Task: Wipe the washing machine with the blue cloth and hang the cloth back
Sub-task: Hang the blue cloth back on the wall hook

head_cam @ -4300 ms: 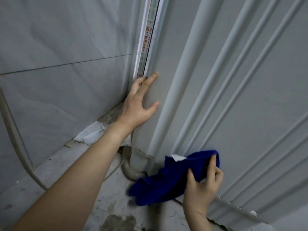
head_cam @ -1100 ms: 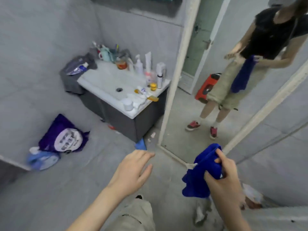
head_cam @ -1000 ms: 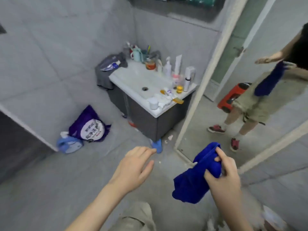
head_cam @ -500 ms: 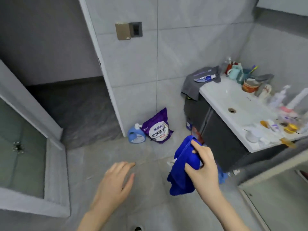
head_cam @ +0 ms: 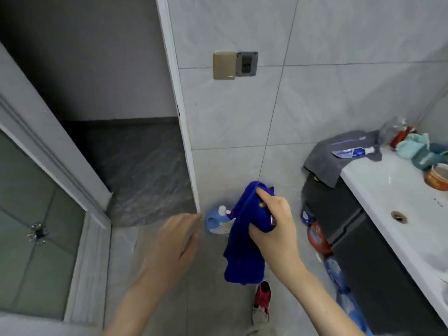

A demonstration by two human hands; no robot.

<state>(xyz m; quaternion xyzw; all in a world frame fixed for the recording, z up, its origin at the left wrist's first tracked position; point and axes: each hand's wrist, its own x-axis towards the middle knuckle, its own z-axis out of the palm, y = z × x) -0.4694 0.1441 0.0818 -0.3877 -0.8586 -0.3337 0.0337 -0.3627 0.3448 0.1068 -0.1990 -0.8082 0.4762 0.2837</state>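
Observation:
My right hand (head_cam: 274,229) grips the blue cloth (head_cam: 244,248) near its top, and the rest of the cloth hangs down bunched below my fingers. My left hand (head_cam: 173,248) hovers in the air to the left of the cloth, fingers loosely extended and holding nothing; it looks blurred. The washing machine is out of view, and no hook or rail for the cloth shows.
A white sink counter (head_cam: 397,190) on a dark cabinet stands at the right, with a grey towel (head_cam: 339,154) and toiletries on it. A blue detergent bottle (head_cam: 215,221) and other bottles (head_cam: 317,238) sit on the floor. A doorway (head_cam: 135,141) and open door (head_cam: 36,190) are at the left.
The view swung from the washing machine and the mirror round to the tiled wall by the doorway. My right hand kept hold of the cloth; my left hand rose a little.

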